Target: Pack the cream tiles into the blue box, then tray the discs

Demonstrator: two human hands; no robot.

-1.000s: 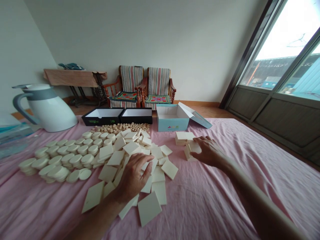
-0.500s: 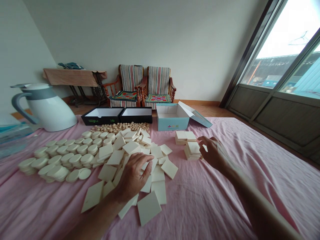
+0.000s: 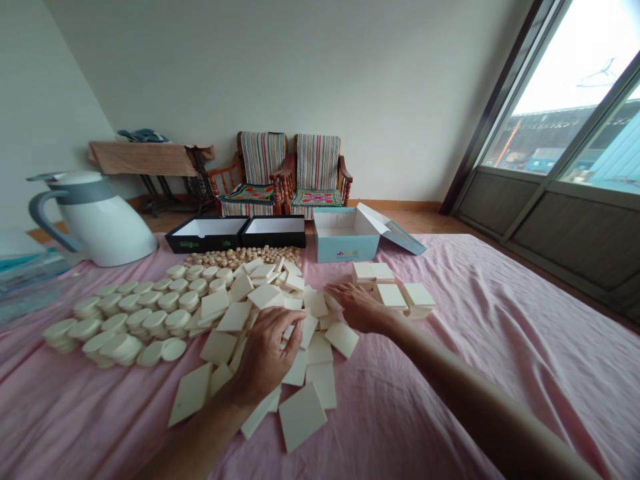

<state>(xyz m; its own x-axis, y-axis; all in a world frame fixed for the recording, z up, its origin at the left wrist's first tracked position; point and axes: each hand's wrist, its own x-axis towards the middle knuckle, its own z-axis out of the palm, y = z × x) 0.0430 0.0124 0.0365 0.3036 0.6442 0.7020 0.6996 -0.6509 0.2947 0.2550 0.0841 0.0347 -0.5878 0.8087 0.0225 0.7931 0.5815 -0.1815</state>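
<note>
My left hand (image 3: 269,343) rests over the heap of square wooden tiles (image 3: 233,317), its fingers curled and thumb tip close to the index finger. A pale surface shows in the gap; whether the hand holds a tile is hidden. My right hand (image 3: 357,307) reaches to the heap's right side, fingers stretched out and pointing left over the tiles, nothing visible in it. Beyond its wrist stand neat stacks of square tiles: two at the back (image 3: 374,271), one in front (image 3: 391,297) and one farther right (image 3: 419,295). A loose tile (image 3: 302,417) lies nearest me.
Rows of stacked round wooden discs (image 3: 135,303) fill the left. Small wooden beads (image 3: 265,255) lie before two black boxes (image 3: 203,241). A light blue box (image 3: 347,248) has its lid (image 3: 395,233) leaning beside it. A white jug (image 3: 107,227) stands left on the pink cloth (image 3: 425,427).
My right hand has moved left from the neat stacks to the tile heap, its fingers straightening. The rightmost stack now shows beside the others. My left hand has stayed in place.
</note>
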